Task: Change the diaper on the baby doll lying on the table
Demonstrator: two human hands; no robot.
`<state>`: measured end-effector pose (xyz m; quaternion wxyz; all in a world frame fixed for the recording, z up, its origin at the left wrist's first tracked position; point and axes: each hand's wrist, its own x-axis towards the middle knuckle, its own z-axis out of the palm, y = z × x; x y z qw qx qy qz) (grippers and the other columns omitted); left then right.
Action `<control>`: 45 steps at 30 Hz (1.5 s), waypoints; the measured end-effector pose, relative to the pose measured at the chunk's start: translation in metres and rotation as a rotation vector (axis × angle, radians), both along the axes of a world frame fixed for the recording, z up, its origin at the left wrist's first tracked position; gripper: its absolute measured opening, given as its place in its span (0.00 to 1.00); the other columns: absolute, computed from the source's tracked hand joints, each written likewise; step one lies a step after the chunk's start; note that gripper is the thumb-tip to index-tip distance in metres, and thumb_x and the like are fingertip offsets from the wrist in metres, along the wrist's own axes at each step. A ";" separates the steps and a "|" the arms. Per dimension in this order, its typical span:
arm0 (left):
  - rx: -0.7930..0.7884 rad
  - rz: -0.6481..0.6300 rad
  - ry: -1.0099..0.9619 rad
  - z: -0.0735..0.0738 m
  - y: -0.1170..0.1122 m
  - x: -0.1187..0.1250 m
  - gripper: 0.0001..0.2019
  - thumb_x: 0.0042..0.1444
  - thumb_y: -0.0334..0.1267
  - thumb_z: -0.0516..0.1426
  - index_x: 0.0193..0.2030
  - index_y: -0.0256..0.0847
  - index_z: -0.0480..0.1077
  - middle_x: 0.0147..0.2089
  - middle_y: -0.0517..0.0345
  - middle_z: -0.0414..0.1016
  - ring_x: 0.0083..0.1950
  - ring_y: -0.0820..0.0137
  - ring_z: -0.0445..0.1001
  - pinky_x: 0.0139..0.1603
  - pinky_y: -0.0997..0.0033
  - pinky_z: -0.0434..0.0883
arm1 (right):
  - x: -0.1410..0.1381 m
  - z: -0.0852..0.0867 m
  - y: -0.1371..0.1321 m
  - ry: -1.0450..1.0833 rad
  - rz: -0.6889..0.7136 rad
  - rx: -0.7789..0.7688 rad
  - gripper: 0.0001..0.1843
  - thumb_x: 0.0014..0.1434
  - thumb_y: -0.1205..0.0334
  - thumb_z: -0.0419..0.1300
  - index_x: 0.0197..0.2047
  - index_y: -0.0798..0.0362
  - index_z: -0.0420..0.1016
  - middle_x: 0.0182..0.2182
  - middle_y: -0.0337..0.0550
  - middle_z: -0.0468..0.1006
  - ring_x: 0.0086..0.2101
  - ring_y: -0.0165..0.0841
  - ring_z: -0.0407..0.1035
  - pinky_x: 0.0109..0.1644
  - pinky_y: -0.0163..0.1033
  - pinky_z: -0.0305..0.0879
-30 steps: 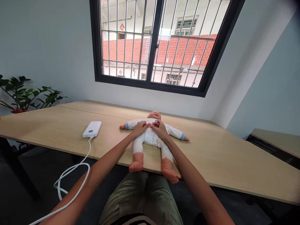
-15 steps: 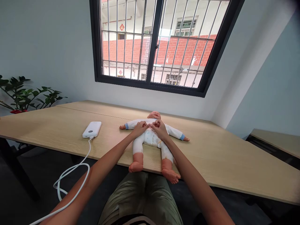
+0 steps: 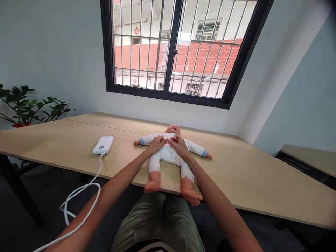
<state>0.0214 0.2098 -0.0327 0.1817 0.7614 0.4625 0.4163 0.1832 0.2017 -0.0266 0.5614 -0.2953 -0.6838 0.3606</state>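
A baby doll (image 3: 170,155) lies on its back, its head toward the window and its feet at the table's front edge. It has white sleeves with blue cuffs, white leg coverings and a white printed diaper (image 3: 168,156) at the hips. Over the doll's belly, my left hand (image 3: 157,142) and my right hand (image 3: 179,144) meet with thumbs almost touching. Fingers on both hands are curled into a pinch. What lies between the fingertips is too small and partly hidden to make out.
On the wooden table (image 3: 249,175), a white power bank (image 3: 103,145) stands to the left. Its white cable (image 3: 98,171) loops down across my left forearm. A potted plant (image 3: 28,106) is at the far left, and a barred window (image 3: 173,49) is behind.
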 end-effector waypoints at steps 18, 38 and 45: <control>0.043 0.087 0.220 -0.004 0.002 0.006 0.16 0.67 0.50 0.45 0.34 0.42 0.62 0.44 0.54 0.72 0.50 0.60 0.67 0.48 0.61 0.62 | -0.002 -0.004 0.003 -0.136 -0.143 0.041 0.23 0.50 0.49 0.62 0.27 0.48 0.49 0.26 0.34 0.63 0.24 0.26 0.52 0.27 0.35 0.53; -0.039 0.062 0.147 0.001 -0.002 0.004 0.18 0.66 0.52 0.45 0.31 0.42 0.60 0.42 0.55 0.71 0.52 0.60 0.67 0.51 0.58 0.62 | -0.001 -0.004 0.001 -0.139 -0.141 0.056 0.20 0.52 0.52 0.60 0.27 0.48 0.49 0.28 0.36 0.66 0.26 0.28 0.55 0.29 0.36 0.56; -0.027 0.055 0.125 0.001 -0.002 0.004 0.19 0.66 0.53 0.46 0.31 0.42 0.61 0.40 0.55 0.70 0.50 0.60 0.67 0.50 0.59 0.62 | -0.001 -0.004 0.002 -0.116 -0.129 0.057 0.21 0.53 0.52 0.61 0.27 0.48 0.49 0.28 0.36 0.65 0.26 0.29 0.57 0.31 0.37 0.58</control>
